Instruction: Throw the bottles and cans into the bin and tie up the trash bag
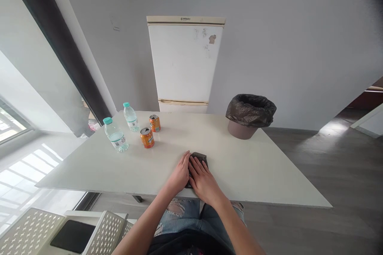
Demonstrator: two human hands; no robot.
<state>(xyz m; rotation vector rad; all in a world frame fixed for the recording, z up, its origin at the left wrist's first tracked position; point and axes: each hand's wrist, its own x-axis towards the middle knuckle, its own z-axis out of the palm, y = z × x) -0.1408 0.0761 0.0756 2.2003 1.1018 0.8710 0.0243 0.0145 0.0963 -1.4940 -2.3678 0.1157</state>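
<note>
A folded black plastic bag (199, 155) lies on the white table (176, 125) near its front edge, partly covered by both hands. My right hand (203, 177) rests flat on top of the bag, fingers stretched out and a little apart. Along the bag's left side is my left hand (180, 173), on edge with its fingers extended and touching the bag. Neither hand grips anything that I can see. The bag's middle is hidden under the right palm.
Two clear bottles with teal caps, one nearer (116, 135) and one farther (131, 117), stand at left beside two orange cans, a front can (147, 138) and a back can (154, 123). A bin lined with black plastic (243, 130) stands back right. Behind is a white refrigerator (185, 63).
</note>
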